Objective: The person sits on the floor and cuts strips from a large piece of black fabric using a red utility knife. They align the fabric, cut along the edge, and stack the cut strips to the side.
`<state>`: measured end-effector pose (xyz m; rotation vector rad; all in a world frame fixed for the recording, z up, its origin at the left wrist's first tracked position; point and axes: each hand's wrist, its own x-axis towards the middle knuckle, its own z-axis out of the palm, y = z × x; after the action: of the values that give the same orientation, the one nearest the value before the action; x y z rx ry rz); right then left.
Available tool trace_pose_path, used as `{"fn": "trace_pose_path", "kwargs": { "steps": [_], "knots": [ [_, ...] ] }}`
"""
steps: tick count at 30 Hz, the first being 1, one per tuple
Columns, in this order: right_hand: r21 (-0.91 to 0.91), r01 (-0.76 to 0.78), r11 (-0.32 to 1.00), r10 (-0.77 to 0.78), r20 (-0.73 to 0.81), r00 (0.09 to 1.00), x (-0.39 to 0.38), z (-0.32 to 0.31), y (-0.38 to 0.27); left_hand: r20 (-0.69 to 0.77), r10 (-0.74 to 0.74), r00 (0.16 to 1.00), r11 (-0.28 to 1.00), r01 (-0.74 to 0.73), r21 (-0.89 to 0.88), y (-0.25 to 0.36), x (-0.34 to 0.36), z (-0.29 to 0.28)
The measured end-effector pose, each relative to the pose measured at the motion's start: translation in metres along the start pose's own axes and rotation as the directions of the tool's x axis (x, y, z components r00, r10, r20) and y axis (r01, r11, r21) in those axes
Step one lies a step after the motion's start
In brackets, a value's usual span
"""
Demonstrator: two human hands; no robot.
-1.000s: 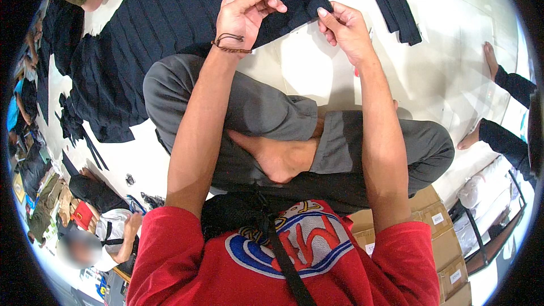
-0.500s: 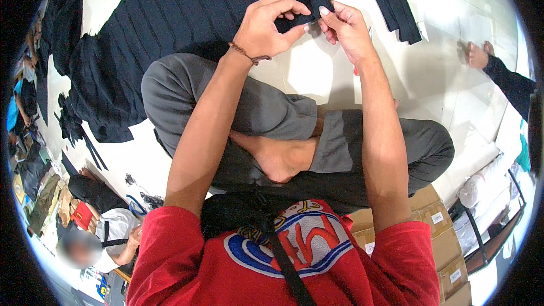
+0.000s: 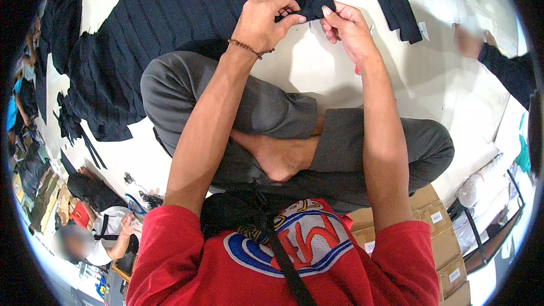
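Fabric corner (image 3: pixel 309 7) hidden by fingers (image 3: pixel 292 20)

You see a dark navy ribbed knit fabric panel (image 3: pixel 187 17) | spread flat on the pale floor, reaching up and left | its near right corner lifted, pinched between your two hands

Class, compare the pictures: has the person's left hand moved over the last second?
Yes. The left hand has closed in toward the right hand, across the dark ribbed cloth, and now pinches its edge beside the right fingers.
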<state>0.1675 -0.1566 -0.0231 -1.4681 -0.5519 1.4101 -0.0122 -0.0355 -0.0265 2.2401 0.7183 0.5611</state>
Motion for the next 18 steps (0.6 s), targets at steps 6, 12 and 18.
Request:
{"fn": "trace_pose_path", "kwargs": {
  "steps": [6, 12, 18],
  "knots": [
    [0.032, 0.012, 0.999, -0.014, 0.058, 0.998, 0.004, -0.007, 0.009, -0.035, -0.024, 0.999, 1.0, 0.023, -0.015, 0.001, 0.0, 0.002],
    [0.04, -0.003, 0.999, 0.002, 0.02, 1.0, 0.004, -0.006, 0.01, -0.118, -0.038, 0.992, 0.999, 0.037, -0.004, 0.01, 0.003, -0.002],
    [0.032, -0.003, 0.999, 0.002, 0.016, 1.0, 0.002, -0.004, 0.006, -0.043, 0.277, 0.96, 0.96, -0.276, 0.042, 0.011, 0.0, -0.001]
  ]
}}
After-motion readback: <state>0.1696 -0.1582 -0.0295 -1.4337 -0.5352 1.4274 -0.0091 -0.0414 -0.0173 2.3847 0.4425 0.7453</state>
